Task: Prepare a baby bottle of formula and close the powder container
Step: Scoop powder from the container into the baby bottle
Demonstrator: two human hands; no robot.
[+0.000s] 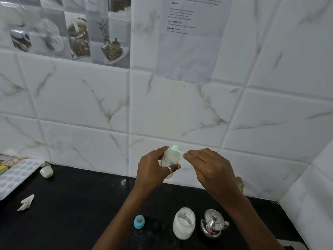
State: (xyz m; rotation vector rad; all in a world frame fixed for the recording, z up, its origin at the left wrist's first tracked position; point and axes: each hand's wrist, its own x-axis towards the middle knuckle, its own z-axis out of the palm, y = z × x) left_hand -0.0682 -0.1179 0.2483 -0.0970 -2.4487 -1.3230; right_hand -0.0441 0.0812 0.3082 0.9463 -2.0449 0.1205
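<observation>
left hand (155,168): curled round the baby bottle (168,159), thumb across the front, ring on one finger
right hand (210,170): pinches the handle of the scoop (175,147) at the fingertips, other fingers loosely bent
baby bottle: held up in front of the tiled wall (90,105), above the counter (81,204), open at the top, tilted slightly toward the right hand; small green and red prints on its side
bottle contents: looks milky white inside (cannot tell powder from liquid)
scoop: pale green bowl right at the bottle mouth, handle running back to the right fingertips; what is in the bowl cannot be made out
powder jar (183,225): clear, no lid on, standing on the counter below the hands, between the two forearms; white powder fills the lower part and clings to the inner walls
bottle cap (139,221): blue, on the counter below the left hand, left of the powder jar, apart from it
steel pot (213,223): just right of the jar, below the right hand, beside the right forearm; knobbed lid on, so contents hidden; pink sticker on its side
small white tub (46,171): far left of the left hand, at the foot of the wall, contents not visible
tray (16,175): pale, dimpled, beyond the tub at the left edge
crumpled paper (26,202): on the counter, well left of the left forearm
printed sheet (194,33): stuck on the wall above both hands
</observation>
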